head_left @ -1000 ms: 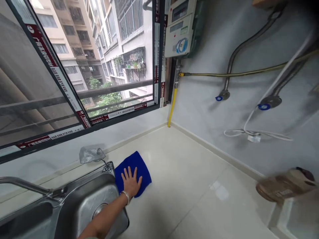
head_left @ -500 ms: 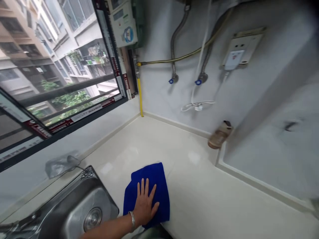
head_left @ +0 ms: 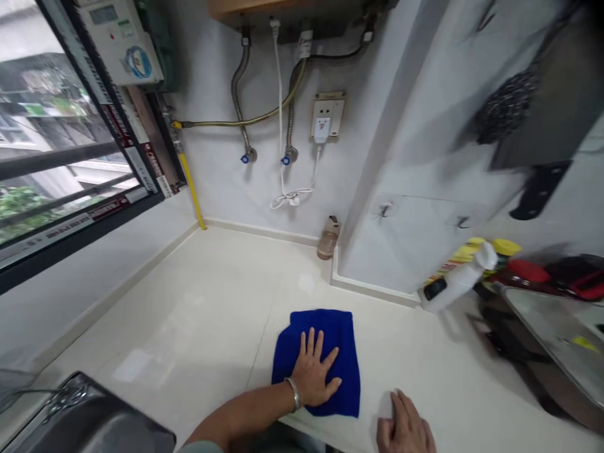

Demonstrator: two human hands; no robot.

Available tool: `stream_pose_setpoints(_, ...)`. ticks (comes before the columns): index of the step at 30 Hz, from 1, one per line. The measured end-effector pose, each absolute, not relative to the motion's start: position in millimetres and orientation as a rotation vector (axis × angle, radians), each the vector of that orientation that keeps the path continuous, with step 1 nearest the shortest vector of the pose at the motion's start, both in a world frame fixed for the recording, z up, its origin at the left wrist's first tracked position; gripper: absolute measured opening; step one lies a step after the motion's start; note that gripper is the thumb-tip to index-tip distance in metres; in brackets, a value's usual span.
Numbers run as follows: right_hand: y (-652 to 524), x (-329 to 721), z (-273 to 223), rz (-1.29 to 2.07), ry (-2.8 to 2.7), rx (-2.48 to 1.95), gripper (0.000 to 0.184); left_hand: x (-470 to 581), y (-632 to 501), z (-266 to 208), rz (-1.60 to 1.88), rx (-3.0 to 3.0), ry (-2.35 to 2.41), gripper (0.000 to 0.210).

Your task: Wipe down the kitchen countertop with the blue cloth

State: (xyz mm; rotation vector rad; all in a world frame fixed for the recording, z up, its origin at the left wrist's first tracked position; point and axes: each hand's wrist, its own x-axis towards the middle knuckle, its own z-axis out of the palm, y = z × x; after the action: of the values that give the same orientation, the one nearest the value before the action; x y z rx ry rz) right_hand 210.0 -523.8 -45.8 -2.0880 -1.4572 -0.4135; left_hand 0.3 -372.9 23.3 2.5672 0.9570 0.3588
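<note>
A blue cloth (head_left: 330, 343) lies flat on the cream countertop (head_left: 202, 302), near its front edge. My left hand (head_left: 314, 376), with a silver bracelet on the wrist, presses palm-down on the cloth with fingers spread. My right hand (head_left: 406, 431) rests on the counter's front edge just to the right of the cloth, apart from it and holding nothing.
A steel sink (head_left: 89, 421) is at the lower left. A brown bottle (head_left: 328, 239) stands in the wall corner. A white spray bottle (head_left: 455, 283), yellow-capped bottles and a metal tray (head_left: 557, 333) crowd the right. Pipes, a socket and a gas meter hang on the back wall.
My left hand has slid the blue cloth to the right along the counter, away from the sink. The view has swung right, and my right hand has come into view.
</note>
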Motion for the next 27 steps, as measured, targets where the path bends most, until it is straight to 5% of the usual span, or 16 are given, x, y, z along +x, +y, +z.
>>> stream_pose_setpoints(6,-521,210,-43,-0.432,-1.508,-2.075,0.051,41,-382,20,0.385,2.584,0.748,0.072)
stream_pose_setpoints(14,-520,206,-38,-0.407,-1.5,-2.141,0.049,-41,-377,27,0.347,2.783,0.748,0.073)
stream_pose_setpoints(20,-519,203,-35,-0.441,-1.502,-2.148,0.049,-128,-317,29,0.356,2.771,1.18,0.057)
stream_pose_setpoints(27,-515,199,-29,-0.43,-1.507,-2.255,0.051,-168,-275,14,0.411,2.624,1.754,0.064)
